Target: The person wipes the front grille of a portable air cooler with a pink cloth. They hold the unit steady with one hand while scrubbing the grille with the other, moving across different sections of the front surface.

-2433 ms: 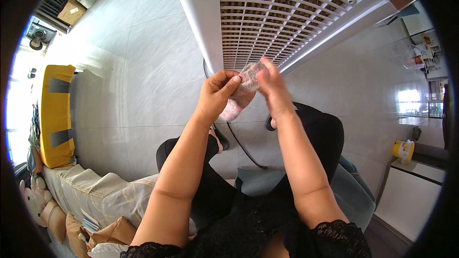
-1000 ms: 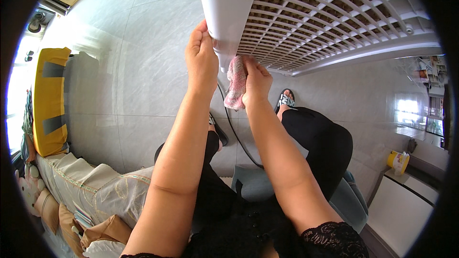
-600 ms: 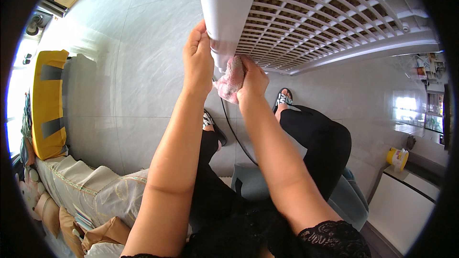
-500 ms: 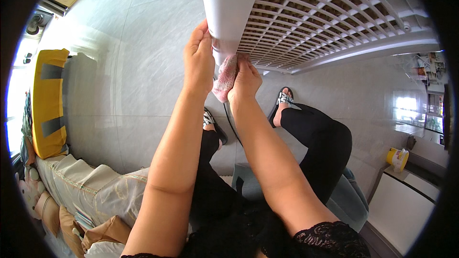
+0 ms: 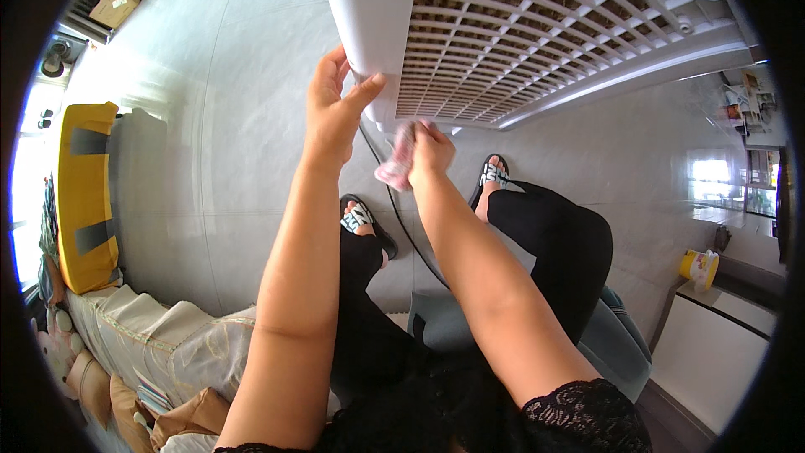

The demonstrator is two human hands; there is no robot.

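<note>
The head view shows a crumpled, fuzzy pink-and-white cloth [image 5: 397, 164] just above the centre of the frame, gripped in the right hand [image 5: 433, 151]. Its loose part sticks out to the left of the curled fingers; it is slightly blurred, and whether it touches the lower end of the large white plastic housing [image 5: 373, 25] above cannot be told. The left hand [image 5: 333, 117], up and to the left, is partly spread, thumb apart from the fingers, which lie along the housing's left edge. A white lattice grille [image 5: 503, 42] fills the upper right beside it. A thin black cord [image 5: 392, 198] curves below the cloth. Bold white lettering marks the straps of the black slide sandals [image 5: 359, 218]. At the right rim, print on a round yellow tub [image 5: 698, 268] is too small to read.
</note>
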